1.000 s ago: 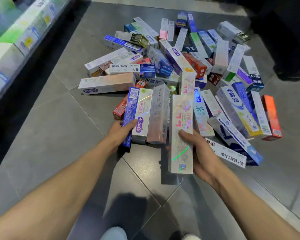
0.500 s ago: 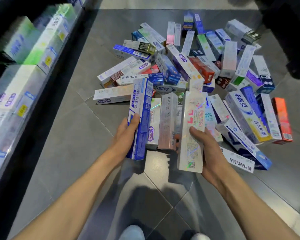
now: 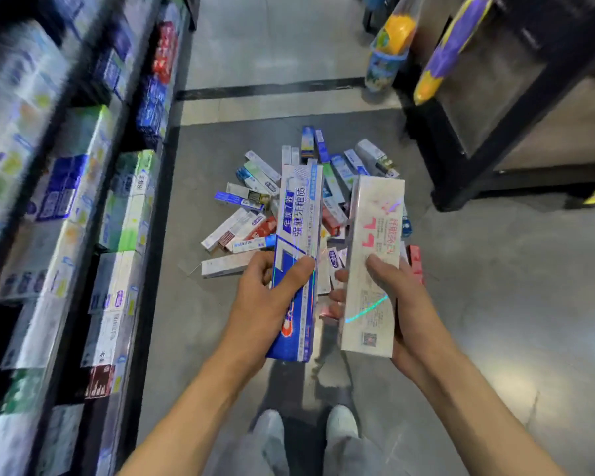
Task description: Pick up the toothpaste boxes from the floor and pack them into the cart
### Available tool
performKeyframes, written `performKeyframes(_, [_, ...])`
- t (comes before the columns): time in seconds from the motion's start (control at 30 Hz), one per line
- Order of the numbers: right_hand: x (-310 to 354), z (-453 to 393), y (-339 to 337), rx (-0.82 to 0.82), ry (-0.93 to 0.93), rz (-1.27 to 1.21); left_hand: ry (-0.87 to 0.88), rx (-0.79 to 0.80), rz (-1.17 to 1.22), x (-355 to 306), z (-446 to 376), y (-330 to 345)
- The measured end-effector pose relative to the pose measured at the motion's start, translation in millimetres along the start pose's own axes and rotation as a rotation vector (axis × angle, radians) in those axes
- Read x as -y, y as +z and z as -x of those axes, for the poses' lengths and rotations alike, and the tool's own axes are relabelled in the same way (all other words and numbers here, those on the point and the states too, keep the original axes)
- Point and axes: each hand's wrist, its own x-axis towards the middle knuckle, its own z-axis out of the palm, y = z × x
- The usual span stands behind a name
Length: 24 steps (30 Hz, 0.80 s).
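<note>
My left hand (image 3: 265,304) grips a blue and white toothpaste box (image 3: 298,235), held upright well above the floor. My right hand (image 3: 401,310) grips a white holographic toothpaste box (image 3: 375,249) with pink print, thumb across its front. Behind both lies the pile of toothpaste boxes (image 3: 255,214) on the grey tile floor, partly hidden by the two held boxes. No cart is in view.
A shelf unit (image 3: 83,207) stocked with boxes runs along the left. A black-framed stand (image 3: 495,132) is at the right, with packaged goods (image 3: 389,46) hanging near it. My two shoes (image 3: 303,427) show below on the floor.
Both hands have lifted their boxes off the pile and up toward me. The view has risen, so the pile looks smaller and farther, and the shelves and aisle have come into view.
</note>
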Motion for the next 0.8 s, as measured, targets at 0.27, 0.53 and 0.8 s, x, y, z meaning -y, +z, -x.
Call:
performKeyframes(0.27, [185.0, 178.5, 49.9, -0.154, -0.159, 0.004, 0.038, 0.151, -0.088, -200.9, 137.4, 90.3])
performKeyframes(0.53, [275.3, 323.1, -10.1, -0.369, -0.361, -0.139, 0.076, 0.396, -0.145, -257.3, 226.1, 220.3])
performKeyframes(0.8, [278.4, 446.3, -82.7, -0.733, -0.665, -0.357, 0.117, 0.864, -0.258, -241.5, 291.9, 348.5])
